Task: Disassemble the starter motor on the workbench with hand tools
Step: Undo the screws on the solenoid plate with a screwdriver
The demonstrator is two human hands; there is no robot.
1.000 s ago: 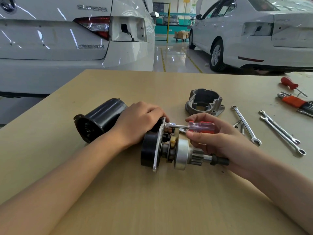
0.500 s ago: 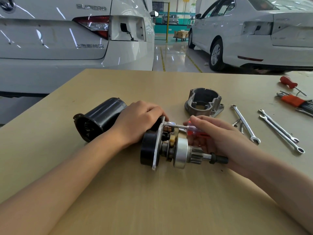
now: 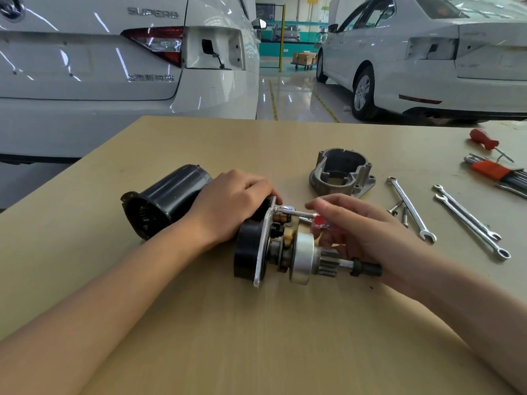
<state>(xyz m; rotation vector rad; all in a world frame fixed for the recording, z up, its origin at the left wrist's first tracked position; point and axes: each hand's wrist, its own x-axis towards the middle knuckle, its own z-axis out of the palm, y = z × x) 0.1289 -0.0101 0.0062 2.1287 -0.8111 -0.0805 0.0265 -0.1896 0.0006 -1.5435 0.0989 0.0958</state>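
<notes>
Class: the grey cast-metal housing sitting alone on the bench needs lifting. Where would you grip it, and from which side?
Grip the grey cast-metal housing by its upright wall, coming from above: its hollow opening faces up, so fingers could probably hook inside with the thumb outside. The flat flange rests against the workbench.

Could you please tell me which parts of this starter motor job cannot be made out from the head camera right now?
- Red-handled screwdriver: the right hand covers most of its handle, and its tip at the silver mounting plate is too small to judge.
- Black solenoid body: almost wholly hidden under the left hand.
- Orange-holdered hex key set: cut off by the right edge.
</notes>
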